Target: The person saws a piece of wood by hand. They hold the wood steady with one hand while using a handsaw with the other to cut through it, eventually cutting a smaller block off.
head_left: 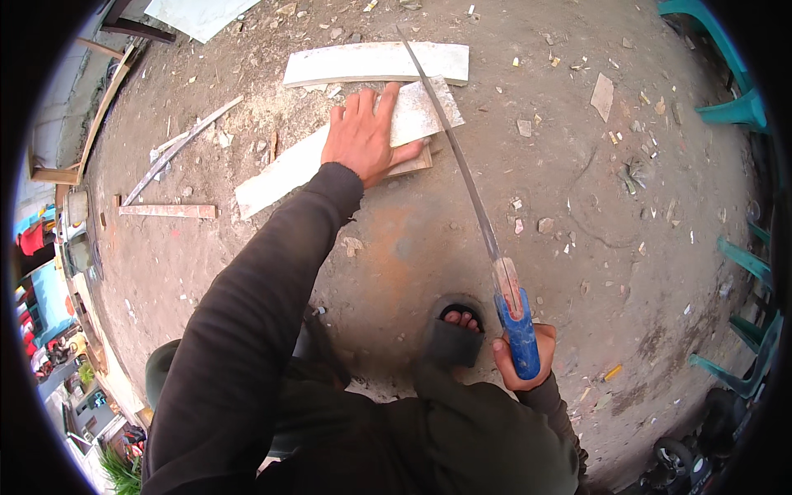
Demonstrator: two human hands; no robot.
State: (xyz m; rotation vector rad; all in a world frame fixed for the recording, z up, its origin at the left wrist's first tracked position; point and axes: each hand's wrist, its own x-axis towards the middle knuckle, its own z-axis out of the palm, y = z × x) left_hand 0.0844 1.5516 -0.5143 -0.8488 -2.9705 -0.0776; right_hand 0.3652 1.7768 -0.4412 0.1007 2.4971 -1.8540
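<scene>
My left hand [360, 139] lies flat with its fingers spread, pressing on a white-faced board [285, 175] that slants across the ground. Under the board, a short wood piece [412, 163] pokes out by my thumb. My right hand [546, 345] is wrapped round the blue handle of a handsaw [473, 186]. The long, narrow blade points away from me and crosses the board near its right end. Whether its teeth touch the board, I cannot tell. Just beyond lies a second white board [375, 63], and the blade's tip reaches over it.
Sawdust [276, 103] and small stones litter the dirt ground. Thin wood strips [169, 211] lie on the left, and a white panel [202, 15] at the far left. Green plastic chairs [734, 111] line the right side. My sandalled foot [459, 334] is close to the saw handle.
</scene>
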